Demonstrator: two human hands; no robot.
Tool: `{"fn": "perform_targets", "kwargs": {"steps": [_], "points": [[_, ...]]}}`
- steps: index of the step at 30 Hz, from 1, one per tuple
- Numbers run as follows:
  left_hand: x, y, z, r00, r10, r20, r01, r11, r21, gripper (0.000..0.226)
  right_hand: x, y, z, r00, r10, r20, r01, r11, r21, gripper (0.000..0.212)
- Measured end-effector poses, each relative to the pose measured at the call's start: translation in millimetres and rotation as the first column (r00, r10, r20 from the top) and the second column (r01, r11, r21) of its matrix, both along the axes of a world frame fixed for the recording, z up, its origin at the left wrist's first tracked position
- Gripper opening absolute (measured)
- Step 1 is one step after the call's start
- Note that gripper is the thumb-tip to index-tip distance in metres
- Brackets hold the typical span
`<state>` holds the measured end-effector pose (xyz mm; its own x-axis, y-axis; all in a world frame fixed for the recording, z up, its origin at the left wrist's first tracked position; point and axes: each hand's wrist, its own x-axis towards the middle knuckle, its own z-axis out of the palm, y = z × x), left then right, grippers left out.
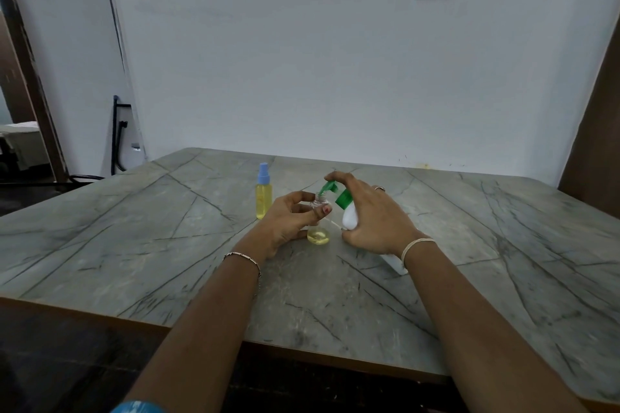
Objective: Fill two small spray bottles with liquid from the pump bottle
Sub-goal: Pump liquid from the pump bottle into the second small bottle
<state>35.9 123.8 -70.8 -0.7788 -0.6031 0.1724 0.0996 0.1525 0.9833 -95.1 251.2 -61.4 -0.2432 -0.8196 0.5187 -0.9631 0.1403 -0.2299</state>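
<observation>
Pinches the open spray bottle, mid-table, with the left hand; grips the tilted pump bottle at 3 o'clock with the right hand. Keep spout above the neck; press gently.

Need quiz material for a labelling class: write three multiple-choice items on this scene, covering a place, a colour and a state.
1. Where is the blue-capped spray bottle of yellow liquid?
A. Lying on its side at the table's near edge
B. Standing upright on the grey marble-patterned table, left of the left hand
C. On the floor

2. What colour is the pump head of the white plastic pump bottle?
A. Red
B. Green
C. Black

3. How full is the small clear uncapped bottle that the left hand holds?
A. Brim-full
B. Empty
C. A shallow yellow layer at the bottom

Key: 1 B, it stands upright, apart from both hands. 2 B, the green head shows under the right hand. 3 C, liquid shows only at its base.
</observation>
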Motion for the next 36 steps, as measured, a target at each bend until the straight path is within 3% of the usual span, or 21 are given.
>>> {"fn": "perform_targets", "kwargs": {"steps": [5, 15, 25, 36], "points": [[-0.3, -0.4, -0.8, 1.0, 0.001, 0.005, -0.001, 1.0, 0.0, 0.021, -2.2, 0.5, -0.8, 1.0, 0.017, -0.007, -0.017, 1.0, 0.004, 0.094], [-0.2, 0.3, -0.1, 1.0, 0.001, 0.011, -0.001, 1.0, 0.005, 0.024, 0.8, -1.8, -0.1, 0.999, 0.01, -0.04, -0.011, 1.0, -0.017, 0.082], [0.2, 0.5, 0.8, 1.0, 0.003, 0.006, -0.003, 1.0, 0.003, 0.023, -0.6, 4.4, 0.9, 0.982, -0.035, -0.186, 0.038, 0.999, 0.013, 0.105], [-1.0, -0.1, 0.4, 1.0, -0.006, 0.015, 0.006, 1.0, -0.014, 0.023, -0.8, -3.5, -0.7, 0.997, -0.016, -0.078, 0.015, 1.0, -0.022, 0.081]]}}
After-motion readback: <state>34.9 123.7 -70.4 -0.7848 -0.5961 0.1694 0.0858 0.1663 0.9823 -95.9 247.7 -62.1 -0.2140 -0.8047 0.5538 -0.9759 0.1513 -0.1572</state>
